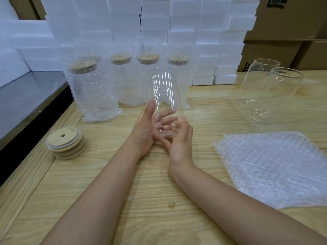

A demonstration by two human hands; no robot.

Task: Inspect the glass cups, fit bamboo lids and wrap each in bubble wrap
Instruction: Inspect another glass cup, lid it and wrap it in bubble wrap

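Left hand [144, 129], right hand [181, 141] both grasp glass cup [163, 91] by base; walls unobstructed, likely for inspection. Bamboo lids [64, 138] left, bubble wrap [274, 167] right, within reach.

Lid stack [66, 143] left, bubble wrap sheets [276, 167] right, wrapped cups [93, 92] behind.

Along far edge of my worktop [150, 218]: stacked white foam blocks [185, 23]; cardboard boxes [283, 41] behind far-right corner; grey metal surface [31, 92] beyond left edge.

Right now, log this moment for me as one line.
step: inspect | left hand, right hand: grip glass cup at base | lid: none fitted | lid stack: left | bubble wrap sheets: right | wrapped cups: behind
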